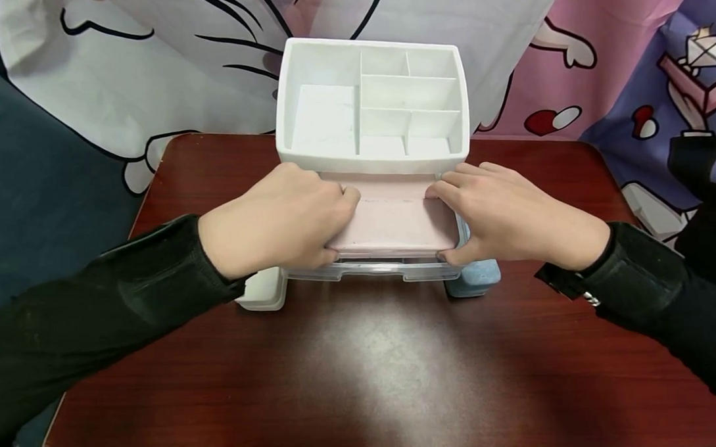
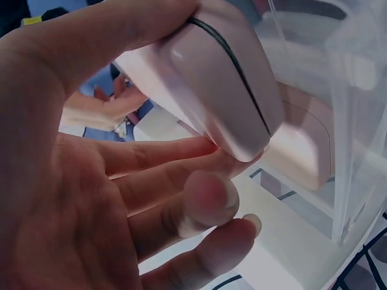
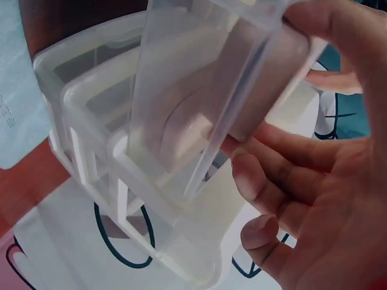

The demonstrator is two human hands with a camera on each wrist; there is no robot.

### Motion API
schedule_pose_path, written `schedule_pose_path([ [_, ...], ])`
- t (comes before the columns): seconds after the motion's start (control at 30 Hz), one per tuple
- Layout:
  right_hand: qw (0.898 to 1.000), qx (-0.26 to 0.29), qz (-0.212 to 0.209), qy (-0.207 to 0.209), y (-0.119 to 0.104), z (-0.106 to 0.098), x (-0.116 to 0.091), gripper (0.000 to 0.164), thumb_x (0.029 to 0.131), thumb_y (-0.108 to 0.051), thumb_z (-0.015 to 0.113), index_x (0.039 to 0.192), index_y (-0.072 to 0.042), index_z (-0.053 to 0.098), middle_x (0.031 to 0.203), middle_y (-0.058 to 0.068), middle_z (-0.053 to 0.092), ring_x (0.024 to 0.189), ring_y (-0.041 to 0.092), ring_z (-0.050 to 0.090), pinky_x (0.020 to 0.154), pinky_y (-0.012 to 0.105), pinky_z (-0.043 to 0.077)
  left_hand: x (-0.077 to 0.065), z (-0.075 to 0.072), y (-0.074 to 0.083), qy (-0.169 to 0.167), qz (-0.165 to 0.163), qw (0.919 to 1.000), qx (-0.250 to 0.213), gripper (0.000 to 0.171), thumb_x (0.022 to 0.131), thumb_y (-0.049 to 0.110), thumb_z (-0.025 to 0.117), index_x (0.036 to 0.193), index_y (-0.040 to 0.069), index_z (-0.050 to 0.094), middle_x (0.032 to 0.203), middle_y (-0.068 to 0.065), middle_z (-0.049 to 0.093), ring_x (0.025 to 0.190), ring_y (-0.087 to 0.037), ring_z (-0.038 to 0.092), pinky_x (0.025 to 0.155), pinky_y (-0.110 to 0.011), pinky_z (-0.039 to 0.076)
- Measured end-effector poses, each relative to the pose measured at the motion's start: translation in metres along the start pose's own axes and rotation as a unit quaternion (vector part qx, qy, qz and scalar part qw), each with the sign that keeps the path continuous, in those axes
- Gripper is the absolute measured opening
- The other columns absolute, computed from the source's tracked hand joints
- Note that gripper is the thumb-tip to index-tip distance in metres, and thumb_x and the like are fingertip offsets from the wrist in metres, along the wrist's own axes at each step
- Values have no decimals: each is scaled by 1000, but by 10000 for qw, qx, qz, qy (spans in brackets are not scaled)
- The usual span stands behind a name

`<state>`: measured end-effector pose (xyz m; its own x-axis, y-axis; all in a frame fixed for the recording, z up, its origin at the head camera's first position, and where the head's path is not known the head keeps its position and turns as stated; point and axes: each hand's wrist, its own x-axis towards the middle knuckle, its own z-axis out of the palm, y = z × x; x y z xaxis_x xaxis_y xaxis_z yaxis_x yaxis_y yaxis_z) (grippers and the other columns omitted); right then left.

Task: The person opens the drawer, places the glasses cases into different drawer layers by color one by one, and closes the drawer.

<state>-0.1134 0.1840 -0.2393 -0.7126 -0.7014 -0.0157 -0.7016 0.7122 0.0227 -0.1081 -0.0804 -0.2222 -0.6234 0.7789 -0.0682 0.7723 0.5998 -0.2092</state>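
- Currently, head view: pink case (image 1: 402, 225) lies level over the clear drawer (image 1: 371, 272), near its front edge. Left hand (image 1: 293, 219) grips the case's left end, right hand (image 1: 500, 212) its right end, thumbs at the near edge. Compartment tray (image 1: 356, 162) just beyond the drawer; white box (image 1: 264, 289) by the drawer's left front corner, blue block (image 1: 474, 278) by its right.
- Left wrist view: hand part-closed, thumb above and first fingers beneath the pink case; the other fingers loosely bent, off it. Second pink case (image 2: 302, 139) sits inside the drawer.
- Left-side risk, my judgement: a smooth, rounded end on few fingertips could slip, tipping the case onto its drawer-mate.
- Right wrist view: similar half-curled pinch, seen partly through the drawer's clear wall; exact contact unclear. White frame (image 3: 122, 202) lies behind the drawer.
- Right-side risk, likewise judged: uneven lifting or lowering might catch a case corner on that wall and drag the drawer askew.
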Motion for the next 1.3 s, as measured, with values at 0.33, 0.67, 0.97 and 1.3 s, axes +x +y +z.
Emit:
schedule_pose_path([
  [0.33, 9971, -139, 130, -744, -1, -5, 12, 65, 62, -50, 82, 107, -10, 59, 99, 4, 64, 101, 24, 58, 91, 44, 44, 11, -1, 1, -343, 154, 9993, 79, 34, 69, 33, 76, 79, 8, 55, 63, 1, 54, 50, -22, 51, 45, -36, 42],
  [0.67, 9923, -383, 157, -1168, -2, -7, 25, 61, 59, -54, 85, 95, -12, 58, 93, 4, 64, 106, 24, 58, 100, 49, 41, 19, 0, 4, -505, 191, 9974, 477, 36, 69, 36, 78, 80, 8, 59, 65, -1, 58, 55, -23, 57, 50, -38, 49],
  [0.97, 9893, -611, 72, -1321, -5, -6, 27, 60, 59, -53, 85, 93, -11, 58, 92, 5, 65, 103, 25, 58, 94, 46, 44, 20, 4, 6, -135, 348, 9973, 637, 14, 70, 18, 70, 73, 9, 60, 65, -3, 59, 57, -24, 60, 49, -38, 49],
  [1.3, 9885, -809, 4, -1278, -6, -1, 29, 68, 57, -57, 84, 100, -10, 59, 99, 5, 64, 104, 26, 56, 89, 45, 45, 19, 9, 6, 19, 391, 9968, 696, 3, 73, 8, 65, 74, 8, 62, 64, -4, 61, 57, -22, 60, 46, -37, 48],
])
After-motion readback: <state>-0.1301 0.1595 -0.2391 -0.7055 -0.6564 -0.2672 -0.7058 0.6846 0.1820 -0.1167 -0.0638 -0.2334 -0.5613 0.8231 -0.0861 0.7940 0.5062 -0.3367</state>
